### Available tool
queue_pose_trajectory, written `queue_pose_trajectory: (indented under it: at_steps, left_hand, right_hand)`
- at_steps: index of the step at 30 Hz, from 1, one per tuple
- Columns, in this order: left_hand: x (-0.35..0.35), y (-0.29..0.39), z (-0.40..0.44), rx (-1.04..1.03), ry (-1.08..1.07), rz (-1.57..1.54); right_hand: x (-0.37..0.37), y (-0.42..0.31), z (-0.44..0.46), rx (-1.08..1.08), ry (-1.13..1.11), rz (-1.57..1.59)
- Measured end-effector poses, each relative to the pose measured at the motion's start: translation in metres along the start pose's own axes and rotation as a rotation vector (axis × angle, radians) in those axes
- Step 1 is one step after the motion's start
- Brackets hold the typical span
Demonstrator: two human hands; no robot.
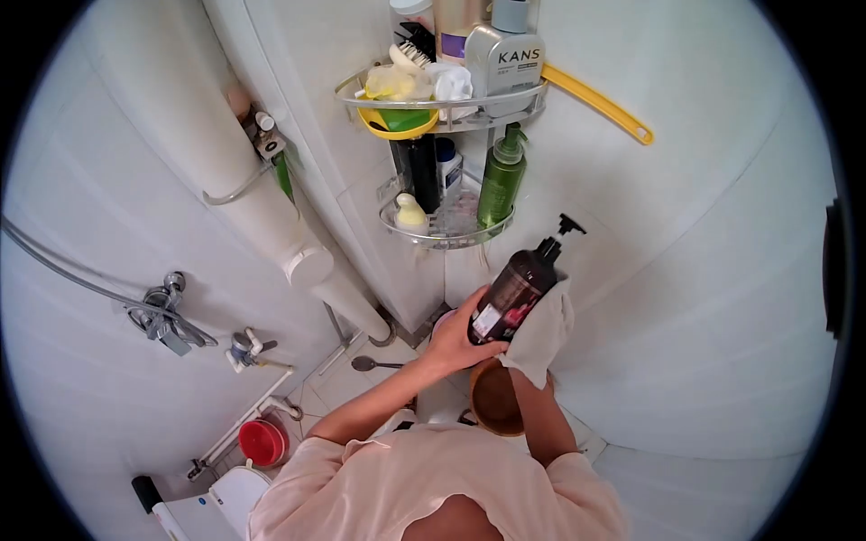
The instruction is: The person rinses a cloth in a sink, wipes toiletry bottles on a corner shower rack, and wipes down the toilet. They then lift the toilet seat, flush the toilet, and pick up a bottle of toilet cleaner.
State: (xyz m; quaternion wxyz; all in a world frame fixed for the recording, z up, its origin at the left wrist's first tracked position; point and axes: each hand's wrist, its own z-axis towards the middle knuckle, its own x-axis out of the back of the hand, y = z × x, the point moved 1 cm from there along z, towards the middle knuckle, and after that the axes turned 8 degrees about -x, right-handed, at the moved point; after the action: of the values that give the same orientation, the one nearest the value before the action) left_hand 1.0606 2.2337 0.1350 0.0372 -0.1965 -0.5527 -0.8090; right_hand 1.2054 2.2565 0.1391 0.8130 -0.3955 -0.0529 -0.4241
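A dark pump bottle (511,298) with a black pump head is tilted to the right in front of me. My left hand (458,335) grips its lower part, fingers wrapped round it. A pale cloth (548,334) lies against the bottle's right side. Under the cloth is my right hand (530,383), its fingers mostly hidden, holding the cloth to the bottle. Below the hands stands a brown basin (494,401), partly covered by my right forearm.
A two-tier corner shelf (442,113) holds a KANS bottle (507,68), a green pump bottle (502,180) and other toiletries. A yellow handle (600,104) juts out from it. To the left are a shower valve (162,307), a white pipe (311,266) and a red bucket (262,442).
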Motion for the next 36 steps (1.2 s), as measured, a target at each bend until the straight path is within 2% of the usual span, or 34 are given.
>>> queue_pose_trajectory:
  at_steps: [1, 3, 5, 8, 9, 11, 12, 15, 18, 19, 21, 22, 24, 26, 29, 30, 32, 33, 34, 35, 36]
  left_hand:
    - [-0.002, -0.001, -0.003, 0.04, 0.0, -0.037]
    - [-0.007, -0.005, -0.009, 0.052, 0.026, -0.052]
    - [-0.008, -0.004, -0.018, 0.111, -0.004, -0.03]
    - [-0.005, 0.014, -0.027, 0.209, -0.021, 0.145]
    - [-0.007, 0.02, -0.031, 0.265, -0.044, 0.26]
    - [-0.012, 0.023, -0.035, 0.349, -0.095, 0.374]
    - [-0.012, 0.022, -0.037, 0.307, -0.136, 0.254]
    - [-0.011, 0.007, -0.041, 0.182, -0.26, -0.181]
    - [-0.024, -0.006, -0.053, 0.345, -0.454, -1.102]
    - [-0.032, -0.007, -0.059, 0.336, -0.534, -1.332]
    - [-0.045, -0.005, -0.053, 0.515, -0.545, -1.537]
    - [-0.055, -0.02, -0.056, 0.683, -0.614, -1.639]
    - [-0.049, -0.017, -0.069, 0.211, -0.527, -1.545]
    - [-0.033, -0.02, -0.074, 0.376, -0.356, -1.203]
    - [-0.022, -0.015, -0.062, 0.192, -0.139, -0.379]
    - [-0.018, -0.013, -0.06, 0.139, -0.073, -0.051]
    - [-0.012, 0.005, -0.051, 0.204, -0.024, 0.17]
    - [-0.01, 0.011, -0.049, 0.237, 0.002, 0.281]
    - [-0.009, 0.013, -0.05, 0.217, 0.007, 0.295]
    - [-0.009, 0.015, -0.052, 0.195, 0.013, 0.31]
    - [-0.008, 0.016, -0.053, 0.172, 0.023, 0.325]
  right_hand:
    - [-0.006, 0.005, -0.007, -0.162, -0.031, -0.07]
    - [-0.006, 0.008, -0.013, -0.227, -0.105, -0.172]
    - [0.007, 0.003, -0.014, -0.028, -0.194, -0.223]
    - [0.027, -0.038, 0.013, -0.051, -0.568, -0.941]
    - [0.032, -0.036, 0.018, 0.001, -0.628, -0.889]
    - [0.041, -0.051, 0.043, 0.174, -0.576, -0.859]
    - [0.036, -0.024, 0.036, 0.21, -0.522, -0.586]
    - [0.029, 0.021, 0.025, 0.087, -0.471, 0.017]
    - [0.021, 0.032, 0.01, 0.016, -0.489, 0.239]
    - [0.016, 0.033, 0.007, 0.018, -0.499, 0.261]
    - [0.009, 0.038, 0.007, 0.026, -0.515, 0.299]
    - [0.007, 0.04, 0.008, 0.037, -0.522, 0.312]
    - [0.003, 0.048, 0.014, 0.064, -0.527, 0.318]
    - [0.003, 0.052, 0.013, 0.101, -0.502, 0.286]
    - [0.021, 0.014, 0.021, 0.181, -0.45, 0.224]
    - [0.025, 0.012, 0.029, 0.128, -0.555, 0.132]
    - [0.032, 0.008, 0.043, 0.047, -0.768, -0.08]
    - [0.004, 0.038, 0.015, 0.003, -0.682, -0.284]
    - [-0.002, 0.043, 0.009, -0.053, -0.619, -0.304]
    - [-0.008, 0.048, 0.003, -0.111, -0.555, -0.319]
    - [0.001, 0.036, 0.013, -0.174, -0.519, -0.151]
